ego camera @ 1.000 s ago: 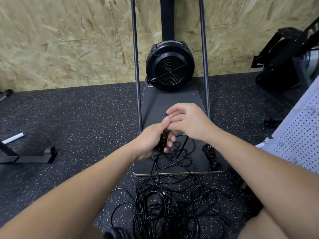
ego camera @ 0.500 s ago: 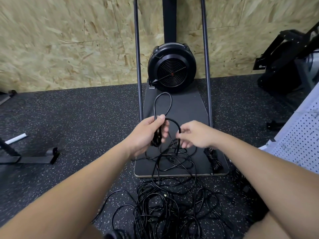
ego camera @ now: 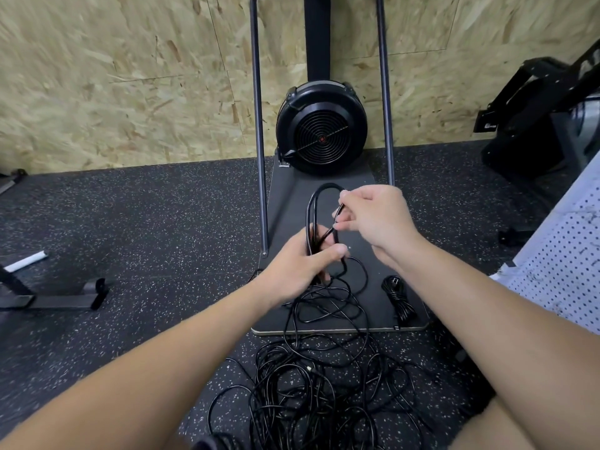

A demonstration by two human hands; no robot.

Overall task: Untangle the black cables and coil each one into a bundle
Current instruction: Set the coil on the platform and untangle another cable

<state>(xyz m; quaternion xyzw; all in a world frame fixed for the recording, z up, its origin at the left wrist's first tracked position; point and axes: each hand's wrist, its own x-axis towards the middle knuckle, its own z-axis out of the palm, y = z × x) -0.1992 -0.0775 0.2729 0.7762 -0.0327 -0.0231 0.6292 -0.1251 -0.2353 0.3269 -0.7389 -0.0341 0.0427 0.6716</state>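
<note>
Cable [ego camera: 313, 216] loops held up in both hands over the platform [ego camera: 285, 203].
Left hand [ego camera: 303, 266] fingers curl round the loops' base; right hand [ego camera: 373, 216] pinches a strand by the top. Slack drops to the tangled pile [ego camera: 324, 384] on the floor [ego camera: 146, 238]; one bundle [ego camera: 400, 298] lies on the platform, right.

Just past your grip stands a black fan [ego camera: 321, 131] on a dark platform [ego camera: 367, 254], flanked by two upright metal bars [ego camera: 258, 141]. Behind them you face a chipboard wall [ego camera: 113, 86]. Speckled rubber flooring [ego camera: 146, 222] spreads left; a white perforated panel [ego camera: 565, 267] sits far right.
</note>
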